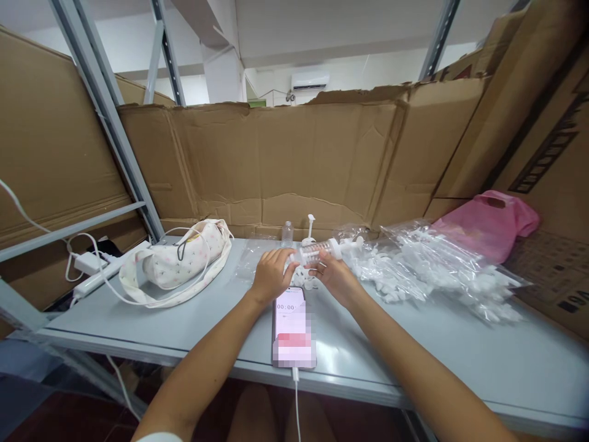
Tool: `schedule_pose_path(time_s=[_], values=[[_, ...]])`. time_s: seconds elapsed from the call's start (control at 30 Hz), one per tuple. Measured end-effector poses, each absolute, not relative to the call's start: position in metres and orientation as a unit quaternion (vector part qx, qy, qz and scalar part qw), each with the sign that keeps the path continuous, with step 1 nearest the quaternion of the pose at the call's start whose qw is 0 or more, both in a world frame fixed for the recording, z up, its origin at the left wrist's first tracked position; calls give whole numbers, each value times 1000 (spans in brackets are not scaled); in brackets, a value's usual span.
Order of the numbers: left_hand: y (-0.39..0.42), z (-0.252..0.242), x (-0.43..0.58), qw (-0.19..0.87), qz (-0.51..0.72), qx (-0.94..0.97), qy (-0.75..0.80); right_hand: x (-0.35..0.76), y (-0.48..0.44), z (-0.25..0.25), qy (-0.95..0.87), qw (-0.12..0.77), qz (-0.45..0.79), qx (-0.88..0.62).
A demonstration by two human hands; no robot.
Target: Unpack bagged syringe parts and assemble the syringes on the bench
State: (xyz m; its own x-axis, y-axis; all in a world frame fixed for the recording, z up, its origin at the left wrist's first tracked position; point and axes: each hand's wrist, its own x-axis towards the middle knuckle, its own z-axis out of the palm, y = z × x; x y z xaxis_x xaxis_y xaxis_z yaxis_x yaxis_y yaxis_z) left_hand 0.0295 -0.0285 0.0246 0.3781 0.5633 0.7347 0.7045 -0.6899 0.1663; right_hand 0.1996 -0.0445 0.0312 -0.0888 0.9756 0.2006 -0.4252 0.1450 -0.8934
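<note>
A clear ribbed plastic bottle with white ends lies sideways between my hands, above the table. My right hand grips its body from below and the right, near the white right end. The fingers of my left hand are closed at its left end; the small white part there is mostly hidden by them. Behind my hands, a white pump-like piece with a long stem stands upright beside a small clear bottle. Small white plastic parts lie under the held bottle.
A phone showing a timer lies in front, plugged into a white cable. Clear bags of white parts and a pink bag lie right. A patterned fabric bag and power strip lie left. Cardboard walls the back.
</note>
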Motion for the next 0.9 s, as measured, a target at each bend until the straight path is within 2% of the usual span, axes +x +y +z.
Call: schedule_pose_path(time_s=[0.17,0.3,0.37,0.53,0.6,0.9], values=[[-30,25,30,87,-354,-837,-408,198,-48,32,-443,602,599,-288],[-32,25,32,5,-364,-842,-398,200,-46,28,-458,615,574,-287],[-34,24,34,-73,-385,-833,-392,201,-47,29,-473,616,566,-277],[-31,18,42,-366,-491,-702,-362,198,-61,40,-551,591,534,-248],[-28,19,42,-429,-498,-670,-346,195,-67,43,-572,582,528,-235],[-28,24,37,-372,-539,-699,-287,200,-54,37,-502,626,547,-239]])
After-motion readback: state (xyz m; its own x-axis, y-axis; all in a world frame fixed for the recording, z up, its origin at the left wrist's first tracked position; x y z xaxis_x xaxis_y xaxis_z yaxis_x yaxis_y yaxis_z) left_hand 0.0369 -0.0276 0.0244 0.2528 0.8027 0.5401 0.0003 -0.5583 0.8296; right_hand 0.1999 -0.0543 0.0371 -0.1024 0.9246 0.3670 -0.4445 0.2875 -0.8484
